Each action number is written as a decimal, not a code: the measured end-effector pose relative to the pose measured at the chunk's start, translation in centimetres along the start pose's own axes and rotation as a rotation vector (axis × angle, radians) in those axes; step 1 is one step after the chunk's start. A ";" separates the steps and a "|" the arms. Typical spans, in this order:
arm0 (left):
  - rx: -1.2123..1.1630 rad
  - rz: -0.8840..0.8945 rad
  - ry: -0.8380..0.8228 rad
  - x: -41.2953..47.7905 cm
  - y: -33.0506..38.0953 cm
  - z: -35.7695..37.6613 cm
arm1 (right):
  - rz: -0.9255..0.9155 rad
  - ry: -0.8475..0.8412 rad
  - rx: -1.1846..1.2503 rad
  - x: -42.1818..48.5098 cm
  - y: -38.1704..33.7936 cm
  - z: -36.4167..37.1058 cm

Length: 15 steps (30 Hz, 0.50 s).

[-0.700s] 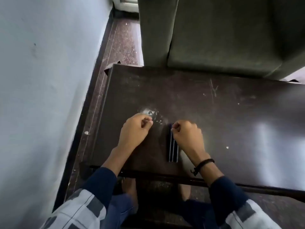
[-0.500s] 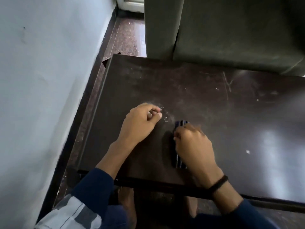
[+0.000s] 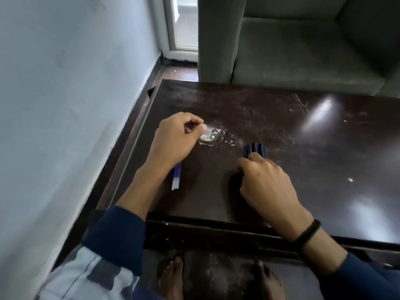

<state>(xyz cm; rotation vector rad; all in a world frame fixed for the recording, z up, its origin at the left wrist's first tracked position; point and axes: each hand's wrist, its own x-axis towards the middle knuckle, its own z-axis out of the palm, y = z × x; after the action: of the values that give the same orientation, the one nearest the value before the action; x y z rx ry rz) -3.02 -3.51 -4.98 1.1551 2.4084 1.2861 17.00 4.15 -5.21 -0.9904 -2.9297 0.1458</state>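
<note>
Dipping stage, by the look: left hand [image 3: 173, 141] pinches one blue stick [image 3: 175, 177] beside the whitish smear [image 3: 211, 135], centre frame. Right hand [image 3: 266, 182] grips the stick bundle [image 3: 255, 149], right of centre. Likely several sticks joined; this one not yet attached.

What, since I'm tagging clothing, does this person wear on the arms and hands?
Both arms carry dark blue sleeves, the left sleeve and right sleeve, ending partway along the forearm. A pale garment with grey checks shows beside the left sleeve. A black band circles the right wrist. The left hand and right hand are bare: no gloves, no rings visible.
</note>
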 end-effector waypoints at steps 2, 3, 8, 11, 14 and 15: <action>-0.023 -0.016 0.039 -0.7 0.1 -0.9 | 0.005 0.005 0.030 -0.2 -0.3 -0.3; -0.032 -0.031 0.049 -0.9 0.0 -1.1 | 0.012 -0.001 0.046 -0.2 -0.3 -0.5; -0.050 -0.111 0.063 -0.1 -0.1 -0.9 | 0.011 -0.050 0.120 0.1 -0.4 -0.4; -0.113 -0.131 0.043 0.4 0.5 -0.1 | 0.029 -0.062 0.140 0.5 -0.6 -0.3; -0.119 -0.107 0.009 0.5 1.4 0.8 | 0.043 0.002 0.152 0.9 -0.8 -0.1; -0.110 -0.095 0.003 0.4 1.6 1.1 | 0.051 0.015 0.155 1.1 -1.0 0.0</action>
<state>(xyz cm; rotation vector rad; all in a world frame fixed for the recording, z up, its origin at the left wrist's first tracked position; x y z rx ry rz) -1.90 -2.03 -4.31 0.9981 2.3310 1.3724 15.54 4.07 -5.09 -1.0371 -2.8298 0.3596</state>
